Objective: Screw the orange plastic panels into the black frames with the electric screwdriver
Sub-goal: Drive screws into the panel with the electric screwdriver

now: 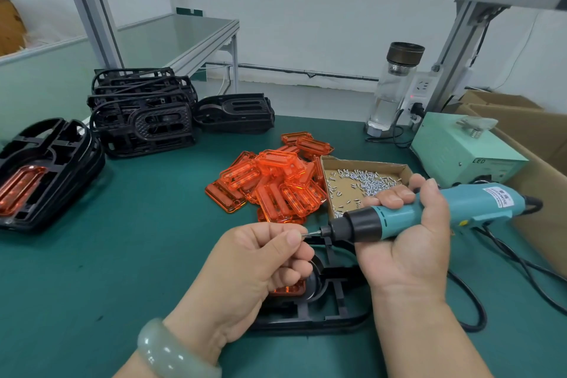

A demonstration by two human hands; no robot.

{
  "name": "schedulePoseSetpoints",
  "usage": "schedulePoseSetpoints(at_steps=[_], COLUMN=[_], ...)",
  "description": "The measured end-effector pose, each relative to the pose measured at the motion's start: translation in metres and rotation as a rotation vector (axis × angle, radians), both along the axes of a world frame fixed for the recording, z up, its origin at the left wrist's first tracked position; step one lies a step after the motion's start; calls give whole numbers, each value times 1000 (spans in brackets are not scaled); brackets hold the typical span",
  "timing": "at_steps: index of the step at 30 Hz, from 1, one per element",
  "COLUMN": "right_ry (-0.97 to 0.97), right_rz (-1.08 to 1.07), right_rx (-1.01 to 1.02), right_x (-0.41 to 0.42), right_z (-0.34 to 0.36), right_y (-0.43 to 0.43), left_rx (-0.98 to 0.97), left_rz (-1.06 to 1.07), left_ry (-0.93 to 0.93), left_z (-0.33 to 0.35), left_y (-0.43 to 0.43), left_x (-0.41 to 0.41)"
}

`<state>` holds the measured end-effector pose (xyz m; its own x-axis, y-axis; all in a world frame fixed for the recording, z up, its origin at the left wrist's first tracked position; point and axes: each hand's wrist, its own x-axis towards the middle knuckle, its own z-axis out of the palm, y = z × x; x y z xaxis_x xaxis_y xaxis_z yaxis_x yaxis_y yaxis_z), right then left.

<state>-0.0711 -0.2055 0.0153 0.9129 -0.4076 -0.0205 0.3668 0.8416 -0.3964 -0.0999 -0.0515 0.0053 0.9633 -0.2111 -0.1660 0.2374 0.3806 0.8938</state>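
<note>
While a heap of loose panels (277, 181) lies in the middle of the worktop (129, 255) and two stacks of bare frames (144, 110) wait at the far left, the job looks far from finished: only the frame at the near left edge (46, 175) visibly carries an orange panel, and whether it is screwed down cannot be told. Near the person lies the frame in hand (319, 301), with an orange panel seated in it, mostly hidden under the left hand (260, 264). That hand pinches a small screw (303, 235) between thumb and forefinger and holds it to the bit of the screwdriver (414, 212). The right hand (408, 242) is wrapped firmly round the tool's body, which lies level, its tip pointing left. So this screw is, I judge, being loaded, not yet driven. Open room lies left of the hands, on the bare green mat. To the right it is tight: the screw box (365, 184) stands just beyond the tool, a power unit (466, 150) and cardboard cartons (540, 181) crowd the right edge, and the tool's cable (478, 310) loops near the right wrist, where it could snag.
</note>
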Motion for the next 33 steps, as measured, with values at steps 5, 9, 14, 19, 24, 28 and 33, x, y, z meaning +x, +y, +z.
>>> schedulePoseSetpoints(at_steps=[5, 9, 14, 19, 24, 28, 33], right_ry=[-2, 0, 4, -11, -19, -45, -36], right_rz=[-20, -36, -39, -34, -27, -18, -29], right_rx=[-22, -27, -37, -46, -49, -39, -48], right_x=[0, -1, -1, -2, -3, -4, -3], right_z=[0, 0, 0, 1, 0, 1, 0], right_y=[2, 3, 5, 6, 6, 3, 5], left_rx=[177, 334, 423, 496, 546, 479, 464], left_rz=[60, 100, 123, 143, 166, 159, 138], left_ry=[-117, -200, -237, -297, -386, -321, -293], left_z=[-2, -3, -2, -3, -2, -2, -2], left_y=[0, 0, 2, 3, 4, 4, 5], left_x=[0, 0, 1, 0, 0, 1, 2])
